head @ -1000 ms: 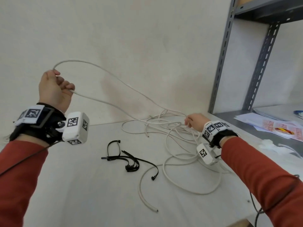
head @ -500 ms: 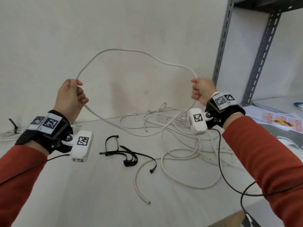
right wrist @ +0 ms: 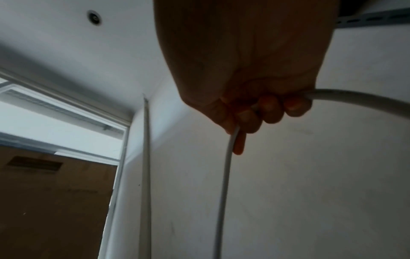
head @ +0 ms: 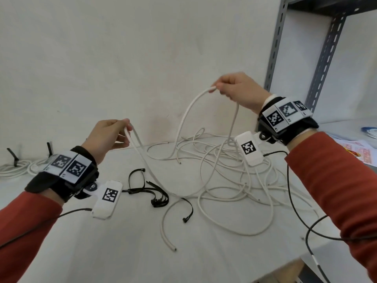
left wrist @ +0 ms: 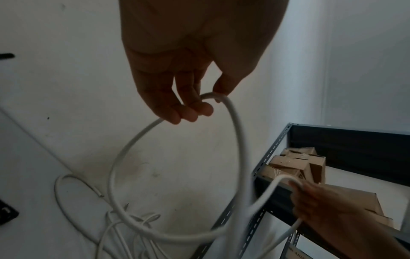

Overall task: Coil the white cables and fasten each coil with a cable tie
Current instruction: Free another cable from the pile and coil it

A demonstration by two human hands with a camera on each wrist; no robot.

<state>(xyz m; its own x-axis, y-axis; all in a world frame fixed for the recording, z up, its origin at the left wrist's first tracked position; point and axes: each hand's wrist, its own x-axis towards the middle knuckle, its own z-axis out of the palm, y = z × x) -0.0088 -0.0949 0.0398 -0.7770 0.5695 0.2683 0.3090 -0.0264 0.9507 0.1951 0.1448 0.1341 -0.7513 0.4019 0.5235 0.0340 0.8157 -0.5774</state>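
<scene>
Writing: none legible (tags blurred) | both hands grip white cable

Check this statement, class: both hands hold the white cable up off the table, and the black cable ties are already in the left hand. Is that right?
Not quite. Both the left hand and the right hand do hold the white cable up, but the black cable ties lie loose on the table, below and between the hands. The head view shows this.

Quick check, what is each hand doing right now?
Left hand: fingers curled round a loop of the white cable, holding it up.
Right hand: grips the same cable further along, raised above the table.
</scene>
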